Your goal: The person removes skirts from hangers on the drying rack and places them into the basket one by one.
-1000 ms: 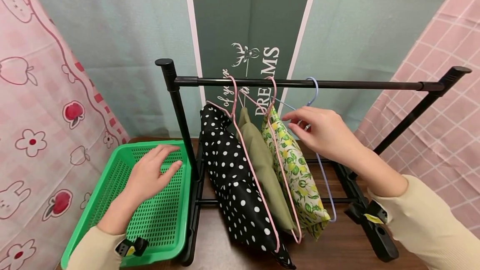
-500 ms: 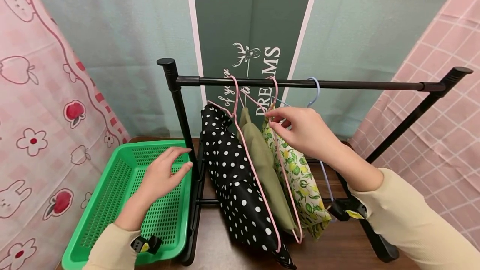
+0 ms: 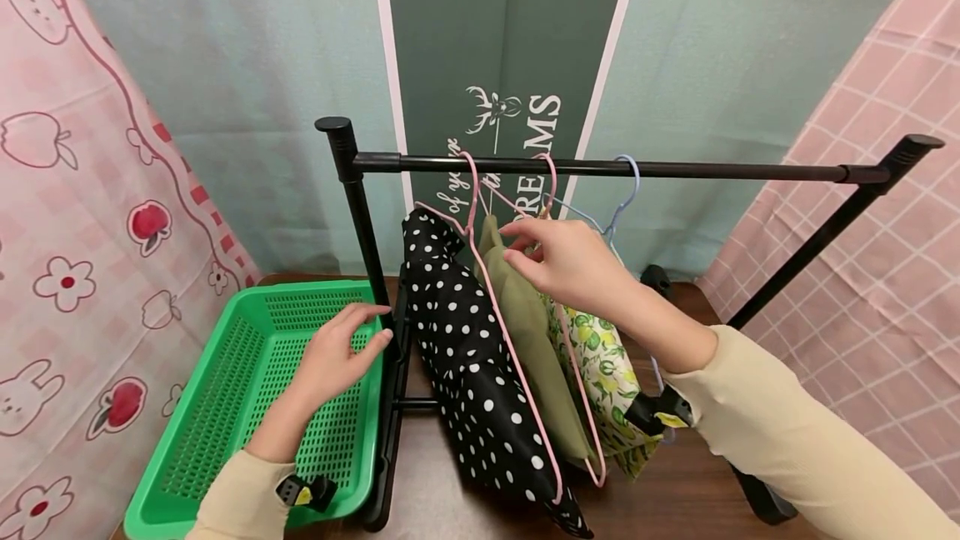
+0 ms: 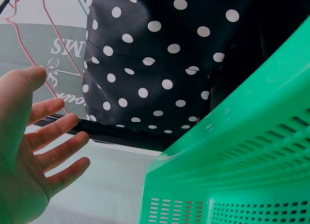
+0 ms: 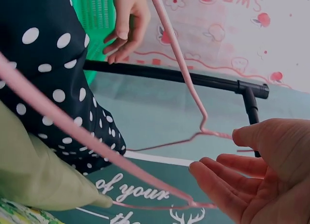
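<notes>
My right hand (image 3: 577,265) hovers with loosely bent fingers in front of the second pink hanger (image 3: 553,182), holding nothing. Its fingertips are close to the olive-green cloth (image 3: 525,348). Left of it, a black cloth with white dots (image 3: 480,357) hangs on the first pink hanger (image 3: 475,190). A lemon-print cloth (image 3: 600,357) is partly hidden behind my right hand and forearm. Over the right side of the green basket (image 3: 300,286), my left hand (image 3: 337,357) is spread beside the rack's left post. In the left wrist view its fingers (image 4: 63,151) are apart and bare.
The black rack's rail (image 3: 712,170) carries all the hangers, with a blue hanger (image 3: 634,182) rightmost. The left post (image 3: 363,232) stands between basket and dotted cloth. Beneath lies a brown wooden tabletop (image 3: 427,473). Printed curtains (image 3: 120,190) enclose the sides and back.
My right hand has moved left from beside the blue hanger, across the lemon-print cloth, to the olive-green one. My left hand has shifted slightly right, toward the post. The hangers have stayed put.
</notes>
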A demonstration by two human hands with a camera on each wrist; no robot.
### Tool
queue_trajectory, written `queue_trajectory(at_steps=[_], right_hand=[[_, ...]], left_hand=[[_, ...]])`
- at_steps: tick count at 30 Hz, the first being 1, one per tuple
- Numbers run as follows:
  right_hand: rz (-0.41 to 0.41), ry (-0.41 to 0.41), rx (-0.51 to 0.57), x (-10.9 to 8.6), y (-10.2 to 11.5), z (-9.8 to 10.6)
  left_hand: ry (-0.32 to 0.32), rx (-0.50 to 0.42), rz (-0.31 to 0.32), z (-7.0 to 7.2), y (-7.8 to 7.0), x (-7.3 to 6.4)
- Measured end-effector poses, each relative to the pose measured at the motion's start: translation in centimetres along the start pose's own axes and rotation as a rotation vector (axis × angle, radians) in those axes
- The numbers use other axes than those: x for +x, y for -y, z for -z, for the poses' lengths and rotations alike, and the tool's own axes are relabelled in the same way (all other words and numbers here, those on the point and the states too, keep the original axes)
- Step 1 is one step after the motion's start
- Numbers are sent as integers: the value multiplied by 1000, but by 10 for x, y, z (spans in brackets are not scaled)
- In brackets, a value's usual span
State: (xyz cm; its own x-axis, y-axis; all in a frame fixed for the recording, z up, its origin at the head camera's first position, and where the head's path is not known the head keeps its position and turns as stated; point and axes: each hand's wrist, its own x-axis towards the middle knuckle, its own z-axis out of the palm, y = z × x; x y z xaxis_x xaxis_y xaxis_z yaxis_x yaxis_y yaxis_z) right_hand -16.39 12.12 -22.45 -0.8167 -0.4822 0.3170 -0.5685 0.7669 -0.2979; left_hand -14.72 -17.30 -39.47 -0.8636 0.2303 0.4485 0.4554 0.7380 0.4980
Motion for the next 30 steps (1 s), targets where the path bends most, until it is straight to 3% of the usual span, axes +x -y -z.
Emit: queue_trajectory(at_steps=[11,30], right_hand=[[-38,28,22,12,7,-20],[-158,95,-13,44,19,-31]], left_hand=[[-29,-67,11,-11,1,-1],[-12,-166,107,-24,1,0]])
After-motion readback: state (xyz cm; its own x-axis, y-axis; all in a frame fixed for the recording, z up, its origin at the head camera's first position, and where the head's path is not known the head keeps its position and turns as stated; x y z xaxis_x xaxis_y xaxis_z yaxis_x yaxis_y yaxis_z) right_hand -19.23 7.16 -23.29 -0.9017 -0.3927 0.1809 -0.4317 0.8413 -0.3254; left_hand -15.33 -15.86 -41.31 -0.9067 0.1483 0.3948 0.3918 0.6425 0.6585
